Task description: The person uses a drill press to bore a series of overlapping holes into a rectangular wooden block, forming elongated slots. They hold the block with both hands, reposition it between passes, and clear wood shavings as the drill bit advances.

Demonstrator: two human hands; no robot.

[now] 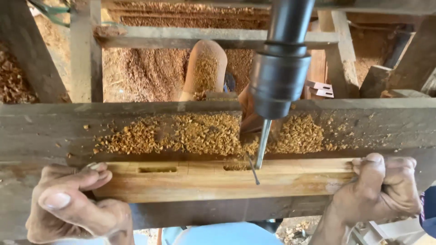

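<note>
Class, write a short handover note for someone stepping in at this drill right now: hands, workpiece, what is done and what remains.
Left hand grips the left end of the wooden bar; right hand grips its right end. The bar lies along the machine bed, under the drill bit. One slot is cut; a second sits by the bit, its depth unclear. Shavings are piled behind. Likely left: finish the second slot.

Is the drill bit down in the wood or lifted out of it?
Cannot tell for sure: the drill bit reaches the wooden bar's top edge beside a slot, its tip hidden.
</note>
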